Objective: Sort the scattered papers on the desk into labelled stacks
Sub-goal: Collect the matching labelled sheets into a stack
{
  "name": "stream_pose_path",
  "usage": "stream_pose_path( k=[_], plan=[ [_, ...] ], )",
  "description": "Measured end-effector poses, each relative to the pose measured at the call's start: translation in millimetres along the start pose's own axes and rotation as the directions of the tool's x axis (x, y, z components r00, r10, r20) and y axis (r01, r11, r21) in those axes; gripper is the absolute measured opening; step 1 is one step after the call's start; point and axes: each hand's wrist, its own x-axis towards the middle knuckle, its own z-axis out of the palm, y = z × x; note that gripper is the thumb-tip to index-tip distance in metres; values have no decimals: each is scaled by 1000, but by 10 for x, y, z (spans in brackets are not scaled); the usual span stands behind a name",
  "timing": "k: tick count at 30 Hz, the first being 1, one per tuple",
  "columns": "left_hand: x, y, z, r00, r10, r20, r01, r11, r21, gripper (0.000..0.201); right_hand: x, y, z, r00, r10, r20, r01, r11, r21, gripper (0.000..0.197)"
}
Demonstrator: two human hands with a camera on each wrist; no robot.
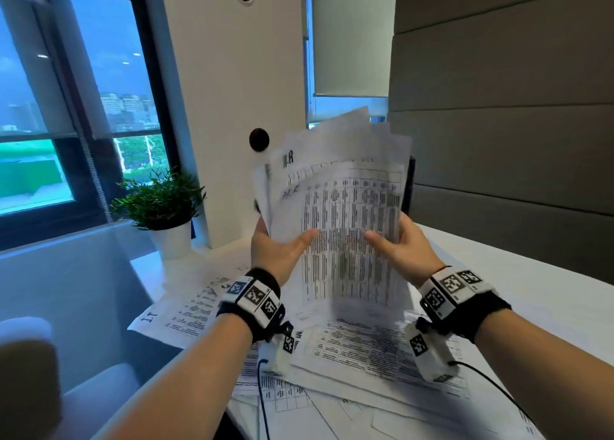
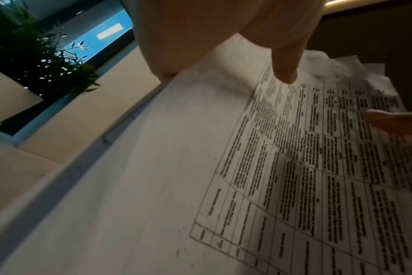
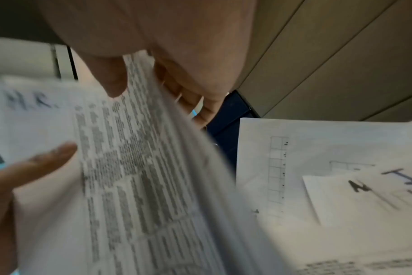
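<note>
From the head camera, we hold a fanned bundle of printed sheets [image 1: 339,214] upright in the air above a white desk [image 1: 531,273]. Our left hand [image 1: 277,247] grips the bundle's left edge, thumb laid across the front page and the other fingers hidden behind it. Our right hand [image 1: 403,250] grips the right edge the same way, thumb on the front. The pages carry dense tables, and handwritten letters reading "H.R" sit near the top of two sheets. More loose papers [image 1: 365,350] lie scattered on the desk under our wrists, one marked "I.T" [image 1: 149,316] at the left. A potted plant [image 1: 162,204] stands on the desk's far left corner by the window [image 1: 83,107].

From the left wrist camera, our left thumb [image 2: 286,72] presses down on the front table page [image 2: 306,167], and the right thumb tip [image 2: 393,122] touches that page from the right edge. We cannot tell how the left fingers behind the paper lie.

From the right wrist camera, our right hand pinches the bundle [image 3: 134,167]: thumb [image 3: 111,81] in front, fingers [image 3: 200,104] slightly spread behind. The left thumb [image 3: 47,160] presses the front sheet. Other sheets [image 3: 341,167] lie flat on the desk at the right.
</note>
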Motion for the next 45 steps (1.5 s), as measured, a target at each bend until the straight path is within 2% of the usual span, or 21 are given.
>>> stream_pose_path(
  k=[2,4,7,9,11,12,14,16,18,20,22,24,27,29,32,35,37,40,42,45],
  plan=[
    [18,13,65,1000,8,30,-9,999,37,64,12,-35,-32,999,-41,10,41,999,-1,48],
    [19,10,125,999,-21,31,18,996,87,45,48,-57,-96,999,12,33,-11,999,-48,47],
    [45,-23,143,991,-114,-74,119,990,72,32,56,74,-223,975,154,162,-93,938,-333,41],
    [74,-40,111,981,-146,-127,152,988,35,29,0,259,-338,930,330,162,-197,819,-538,46],
    [107,-60,73,974,-159,-163,166,986,26,29,-79,460,-463,836,530,141,-277,630,-726,70],
    [137,-86,57,970,-169,-177,175,984,21,30,-118,564,-525,783,609,122,-275,516,-811,85],
    [210,-134,27,960,-183,-214,191,981,18,34,-170,749,-634,724,687,63,-224,320,-921,108],
    [322,-221,5,949,-202,-243,210,978,6,41,-164,935,-746,725,689,-13,-242,236,-941,124],
    [415,-281,-3,938,-229,-259,243,970,23,58,-118,1067,-875,738,673,-58,-298,247,-922,131],
    [461,-324,29,946,-230,-230,254,964,81,67,-71,1151,-1001,728,682,-69,-345,277,-897,124],
    [467,-362,86,958,-226,-178,252,958,138,56,-50,1174,-1061,706,705,-63,-342,262,-902,117],
    [446,-406,152,966,-225,-127,245,954,175,44,-27,1180,-1085,695,716,-64,-290,198,-936,112],
    [396,-439,220,972,-222,-76,232,958,168,31,7,1169,-1118,681,731,-34,-226,165,-960,100],
    [365,-443,215,972,-225,-71,233,962,145,26,29,1170,-1144,690,723,-34,-208,153,-966,102],
    [317,-441,157,969,-243,-43,247,962,119,26,48,1158,-1195,704,710,-9,-217,202,-955,102],
    [312,-461,118,969,-247,-12,246,962,120,22,58,1168,-1292,690,724,-16,-288,254,-924,100],
    [321,-478,129,964,-267,-9,265,956,128,31,95,1220,-1337,693,720,-27,-291,246,-925,99],
    [306,-475,181,957,-290,-3,285,939,192,60,174,1323,-1387,685,728,-23,-266,221,-938,100],
    [300,-478,215,958,-287,5,280,937,207,65,224,1413,-1445,667,744,-14,-281,234,-931,95],
    [293,-471,253,959,-285,0,278,936,214,65,260,1521,-1515,680,734,4,-254,240,-937,85]
  ],
)
